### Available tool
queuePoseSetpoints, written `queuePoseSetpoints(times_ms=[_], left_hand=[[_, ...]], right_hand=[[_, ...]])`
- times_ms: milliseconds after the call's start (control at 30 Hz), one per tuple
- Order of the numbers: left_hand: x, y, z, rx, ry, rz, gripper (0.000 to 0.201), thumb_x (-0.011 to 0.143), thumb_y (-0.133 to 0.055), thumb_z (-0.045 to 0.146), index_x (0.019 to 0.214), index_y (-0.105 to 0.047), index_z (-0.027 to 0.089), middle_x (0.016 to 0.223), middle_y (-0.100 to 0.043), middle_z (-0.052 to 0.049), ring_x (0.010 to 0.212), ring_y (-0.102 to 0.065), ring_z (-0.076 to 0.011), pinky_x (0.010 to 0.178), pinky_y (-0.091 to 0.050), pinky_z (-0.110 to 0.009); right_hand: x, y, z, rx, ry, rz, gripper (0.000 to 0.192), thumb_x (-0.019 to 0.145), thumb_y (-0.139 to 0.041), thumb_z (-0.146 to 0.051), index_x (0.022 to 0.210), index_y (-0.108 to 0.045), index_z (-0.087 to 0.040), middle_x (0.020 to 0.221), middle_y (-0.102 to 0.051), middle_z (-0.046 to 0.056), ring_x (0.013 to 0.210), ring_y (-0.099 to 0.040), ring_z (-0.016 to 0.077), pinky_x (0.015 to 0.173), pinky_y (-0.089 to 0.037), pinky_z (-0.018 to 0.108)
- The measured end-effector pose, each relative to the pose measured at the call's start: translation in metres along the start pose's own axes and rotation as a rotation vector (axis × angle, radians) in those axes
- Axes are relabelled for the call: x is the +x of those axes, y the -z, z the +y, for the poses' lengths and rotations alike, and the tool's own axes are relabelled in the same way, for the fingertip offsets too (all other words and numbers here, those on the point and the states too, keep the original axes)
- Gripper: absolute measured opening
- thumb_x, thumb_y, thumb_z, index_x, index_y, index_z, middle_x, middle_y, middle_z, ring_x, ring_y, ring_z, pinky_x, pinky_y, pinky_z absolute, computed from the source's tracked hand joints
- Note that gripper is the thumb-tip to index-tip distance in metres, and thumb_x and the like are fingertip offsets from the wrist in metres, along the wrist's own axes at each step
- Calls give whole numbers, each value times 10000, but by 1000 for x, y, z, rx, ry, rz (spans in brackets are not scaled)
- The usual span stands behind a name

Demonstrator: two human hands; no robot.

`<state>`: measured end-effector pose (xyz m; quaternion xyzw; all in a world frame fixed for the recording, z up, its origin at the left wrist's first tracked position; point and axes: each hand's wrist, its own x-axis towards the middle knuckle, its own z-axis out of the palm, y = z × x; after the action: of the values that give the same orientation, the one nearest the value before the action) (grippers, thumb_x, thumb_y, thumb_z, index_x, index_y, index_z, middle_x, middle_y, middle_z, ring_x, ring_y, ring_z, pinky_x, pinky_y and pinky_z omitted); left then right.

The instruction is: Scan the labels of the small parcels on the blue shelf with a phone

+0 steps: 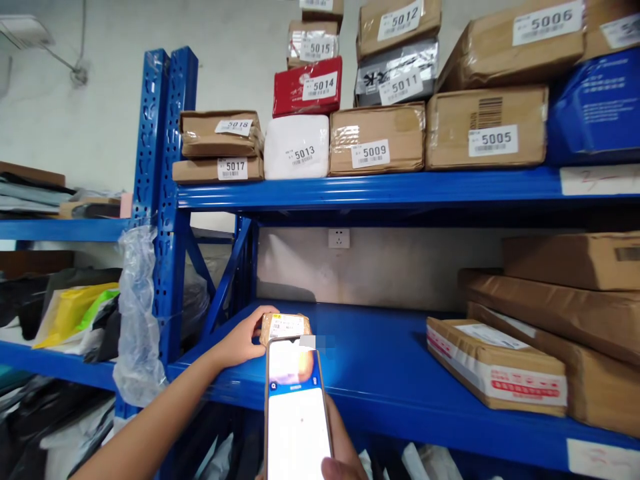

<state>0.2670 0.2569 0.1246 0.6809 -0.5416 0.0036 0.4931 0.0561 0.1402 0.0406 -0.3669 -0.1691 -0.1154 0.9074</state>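
My left hand [251, 333] grips the left end of a small brown parcel [286, 325] on the middle blue shelf. A white printed label on the parcel faces me. Nearer to me, my right hand [343, 469] holds a smartphone [299, 407] upright, its thumb at the lower right edge. The phone's screen is lit, with a camera picture at the top and a mostly white area below. Its top edge overlaps the bottom of the parcel. Most of my right hand's fingers are hidden behind the phone.
Boxes with number labels, such as a brown box [377, 140], stack along the upper shelf beam [350, 190]. A taped carton [500, 363] and larger cartons lie at the right of the middle shelf. A blue upright post [170, 267], partly wrapped in plastic film [137, 313], stands left.
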Motion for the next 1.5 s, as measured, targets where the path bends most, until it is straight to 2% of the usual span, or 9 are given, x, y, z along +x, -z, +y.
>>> queuePoseSetpoints(times_ms=[100,200,533,733,967,1167,1233,1400,1500], left_hand=[[0,-1,1,21,6,13,579,678,-740,239,1177,-447,217,1176,-562,-67,1084,-559,-236,946,-438,-365],[0,-2,6,32,11,17,565,688,-746,288,1170,-462,210,1147,-578,-68,1072,-561,-236,930,-444,-355],[0,-4,15,43,16,31,538,677,-736,313,1133,-477,195,1143,-581,-86,1058,-566,-246,900,-461,-362],[0,-3,14,66,-3,30,550,659,-761,295,1131,-491,218,1111,-606,-51,1058,-579,-234,911,-470,-353],[0,-3,13,72,7,43,536,661,-761,296,1117,-490,219,1120,-599,-50,1061,-579,-236,917,-473,-368],[0,-3,13,76,2,31,539,675,-755,297,1133,-482,219,1119,-595,-50,1059,-577,-232,905,-477,-357],[0,-3,12,82,1,39,538,675,-750,278,1138,-483,217,1128,-590,-54,1057,-578,-232,903,-477,-357],[1,0,6,81,3,48,567,662,-715,175,1175,-477,217,1167,-572,-62,1085,-564,-244,901,-477,-363],[1,1,4,51,16,39,625,618,-705,132,1187,-461,213,1178,-558,-61,1109,-551,-253,915,-471,-375]], right_hand=[[7,-7,4,-59,-52,-80,1162,502,-780,-547,1418,-145,-218,1075,-709,160,745,-718,361,635,-500,436],[7,-11,2,-132,-56,-108,1202,525,-752,-588,1428,-57,-203,1076,-703,187,740,-719,360,658,-484,433],[8,-14,3,-149,-52,-97,1138,521,-727,-623,1398,-143,-193,988,-718,164,731,-710,368,690,-484,476],[7,-14,0,-150,-50,-85,1124,547,-719,-616,1401,-131,-183,1002,-719,179,744,-712,375,686,-482,464],[10,-9,3,-144,-46,-105,1162,537,-722,-632,1404,-102,-168,860,-736,131,726,-711,372,667,-476,451],[10,-9,6,-74,-29,-98,1185,537,-735,-606,1430,-74,-195,1059,-709,178,721,-714,373,700,-487,495],[9,-10,3,-102,-34,-105,1187,552,-724,-606,1431,-46,-186,1061,-706,183,749,-715,378,698,-486,482],[-2,-11,-9,-138,-65,-152,1104,560,-748,-402,1423,-96,-181,1052,-713,181,903,-699,380,697,-487,414],[-9,-9,-11,-158,-79,-148,1108,564,-758,-302,1436,-86,-181,1016,-736,177,857,-713,334,679,-486,366]])
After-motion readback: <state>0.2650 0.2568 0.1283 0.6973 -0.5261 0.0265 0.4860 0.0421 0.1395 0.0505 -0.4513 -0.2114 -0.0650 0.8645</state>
